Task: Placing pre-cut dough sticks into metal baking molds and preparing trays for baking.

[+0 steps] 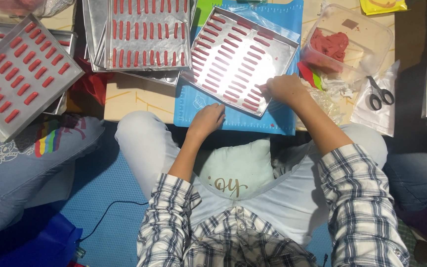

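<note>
While the right hand (285,88) pinches a red strip (262,92) onto the nearly full tray (281,58), the left hand (207,118) rests loosely curled, holding nothing

Home food-preparation area at floor level. Metal trays (18,74) of red dough sticks surround a low worktop (134,96); beyond the right hand (285,88) stand a dough tub (371,34) and scissors (380,94).
</note>
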